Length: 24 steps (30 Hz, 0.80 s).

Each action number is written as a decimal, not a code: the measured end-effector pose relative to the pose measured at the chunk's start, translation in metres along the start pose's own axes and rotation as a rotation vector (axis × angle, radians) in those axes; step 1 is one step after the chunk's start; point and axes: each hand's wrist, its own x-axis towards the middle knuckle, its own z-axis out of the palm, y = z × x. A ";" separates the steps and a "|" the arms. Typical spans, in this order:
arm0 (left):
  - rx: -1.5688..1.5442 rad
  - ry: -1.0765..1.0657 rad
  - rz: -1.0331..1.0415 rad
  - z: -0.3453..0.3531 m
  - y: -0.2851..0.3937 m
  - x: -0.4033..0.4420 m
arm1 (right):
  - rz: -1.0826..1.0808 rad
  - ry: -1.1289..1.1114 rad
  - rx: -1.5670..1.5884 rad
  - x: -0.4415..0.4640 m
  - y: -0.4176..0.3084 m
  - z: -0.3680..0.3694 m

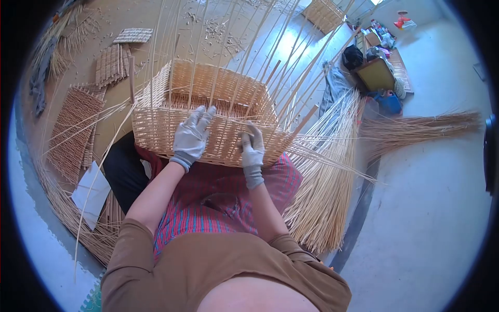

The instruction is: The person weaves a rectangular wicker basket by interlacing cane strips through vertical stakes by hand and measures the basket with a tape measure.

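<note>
A rectangular wicker basket [218, 140] rests on my lap over a red and blue checked cloth [197, 213]. Long upright canes rise from its walls, and loose strands stick out at both front corners. My left hand [191, 136], in a whitish glove, lies against the near wall with its fingers reaching up to the rim. My right hand [251, 145], gloved too, is at the same rim further right, its fingers curled around strands at the edge. The fingers of my left hand look stretched out over the weave.
A big bundle of pale canes [325, 192] lies at the right, with a browner bundle [421, 130] beyond it. Woven panels [78, 127] lie on the left. Another basket [323, 15] stands at the back, and a cluttered box [375, 75] at the back right.
</note>
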 end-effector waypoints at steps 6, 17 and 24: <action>0.258 -0.369 -0.117 -0.006 0.024 0.005 | -0.212 -0.260 -0.225 0.087 -0.084 0.074; -0.386 0.213 -0.090 -0.014 -0.023 -0.042 | -0.359 -0.133 -0.244 0.029 -0.040 0.049; 0.010 0.651 -0.548 -0.075 -0.132 -0.049 | -0.234 0.064 -0.177 -0.020 -0.023 0.077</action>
